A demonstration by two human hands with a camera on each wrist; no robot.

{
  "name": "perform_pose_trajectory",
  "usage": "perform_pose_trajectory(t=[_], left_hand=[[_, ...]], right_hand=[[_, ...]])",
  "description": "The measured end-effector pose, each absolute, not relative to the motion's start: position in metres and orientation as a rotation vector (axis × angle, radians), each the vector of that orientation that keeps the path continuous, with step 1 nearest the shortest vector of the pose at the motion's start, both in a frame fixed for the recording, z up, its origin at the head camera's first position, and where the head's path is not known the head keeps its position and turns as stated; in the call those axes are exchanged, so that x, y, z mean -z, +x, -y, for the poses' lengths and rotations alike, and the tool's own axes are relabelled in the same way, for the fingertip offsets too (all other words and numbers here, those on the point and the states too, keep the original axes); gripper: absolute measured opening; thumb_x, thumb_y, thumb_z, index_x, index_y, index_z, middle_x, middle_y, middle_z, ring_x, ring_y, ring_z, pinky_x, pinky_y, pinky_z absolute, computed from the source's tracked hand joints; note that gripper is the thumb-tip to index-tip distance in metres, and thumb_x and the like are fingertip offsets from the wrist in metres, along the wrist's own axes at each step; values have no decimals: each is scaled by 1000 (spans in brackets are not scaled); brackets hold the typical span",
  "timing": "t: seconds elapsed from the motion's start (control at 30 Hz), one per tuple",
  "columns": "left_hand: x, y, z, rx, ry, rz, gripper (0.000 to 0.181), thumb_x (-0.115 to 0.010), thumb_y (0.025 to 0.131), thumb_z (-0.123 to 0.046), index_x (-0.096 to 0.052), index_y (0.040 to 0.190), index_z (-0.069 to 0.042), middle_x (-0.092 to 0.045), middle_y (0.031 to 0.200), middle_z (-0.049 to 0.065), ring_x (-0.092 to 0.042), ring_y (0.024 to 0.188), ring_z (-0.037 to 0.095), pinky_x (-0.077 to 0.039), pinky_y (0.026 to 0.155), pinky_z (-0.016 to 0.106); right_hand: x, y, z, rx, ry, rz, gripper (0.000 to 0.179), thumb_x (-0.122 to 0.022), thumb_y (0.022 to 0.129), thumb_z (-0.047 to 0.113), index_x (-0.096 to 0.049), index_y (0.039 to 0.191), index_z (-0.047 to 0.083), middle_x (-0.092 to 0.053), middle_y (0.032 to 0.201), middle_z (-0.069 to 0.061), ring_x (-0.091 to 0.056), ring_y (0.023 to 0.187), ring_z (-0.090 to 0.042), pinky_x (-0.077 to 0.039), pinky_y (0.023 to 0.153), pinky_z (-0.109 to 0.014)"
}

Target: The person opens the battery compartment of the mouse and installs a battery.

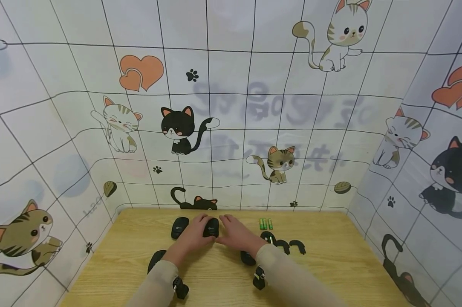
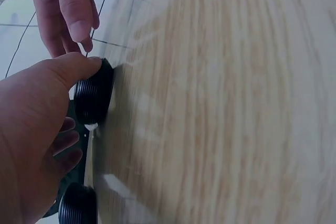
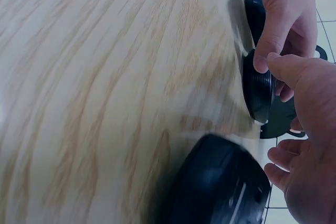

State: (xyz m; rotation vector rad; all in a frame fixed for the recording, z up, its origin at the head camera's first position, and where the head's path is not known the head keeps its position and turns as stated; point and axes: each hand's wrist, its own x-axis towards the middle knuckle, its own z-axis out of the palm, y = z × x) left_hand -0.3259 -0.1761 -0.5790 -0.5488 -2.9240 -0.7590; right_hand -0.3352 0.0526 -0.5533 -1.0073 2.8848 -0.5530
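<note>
A black computer mouse point(image 1: 211, 228) with a small pale logo and ribbed sides lies on the wooden table between both hands. My left hand point(image 1: 196, 233) holds it from the left, thumb at its near end and fingers at its far end. To its right is my right hand point(image 1: 236, 233), fingers loosely bent and apart from the mouse, thumb tip close to the left thumb. Whether that thumb touches the mouse cannot be told. A second black mouse point(image 1: 180, 227) lies just left of the left hand.
Another black rounded thing point(image 1: 156, 259) lies by the left forearm, and one more point(image 1: 248, 258) under the right wrist. Several green batteries point(image 1: 265, 224) lie at the back right. Curved black pieces point(image 1: 298, 246) are nearer. A cat-patterned cloth point(image 1: 231, 170) closes off the back and sides.
</note>
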Motion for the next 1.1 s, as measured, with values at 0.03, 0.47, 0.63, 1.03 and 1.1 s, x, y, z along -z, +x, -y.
perform_pose_trajectory(t=[0.03,0.47,0.63,1.03,1.1], left_hand=[[580,-326,178,763,-540,2928,76,-86,99,-35,-53,161,-9,-44,167,23,-48,151,44,-47,119,61],[584,-330,187,828,-570,2956,82,-92,92,-34,-54,160,-6,-52,160,18,-53,147,42,-47,119,61],[584,-331,188,830,-584,2946,79,-92,93,-32,-55,159,-7,-54,159,16,-54,147,40,-47,120,59],[583,-334,190,882,-648,2921,76,-94,91,-23,-58,155,-1,-58,155,18,-55,145,41,-46,121,59],[583,-335,190,902,-652,2911,76,-94,90,-23,-59,153,0,-58,154,18,-56,144,41,-46,120,59]], right_hand=[[554,-336,-49,545,-1003,-2896,91,-80,102,47,-40,167,-2,-46,165,-26,-50,151,-41,-48,120,-54],[566,-354,-36,668,-952,-2812,88,-89,96,45,-49,164,5,-51,163,-18,-51,150,-37,-46,122,-52],[569,-360,-34,686,-975,-2789,82,-90,95,41,-53,162,8,-54,162,-15,-52,149,-36,-46,122,-51],[568,-362,-33,733,-965,-2760,80,-91,95,37,-55,161,7,-57,160,-14,-53,149,-33,-45,123,-48],[568,-363,-34,742,-973,-2761,79,-92,94,37,-57,159,8,-58,158,-13,-54,148,-33,-45,123,-48]])
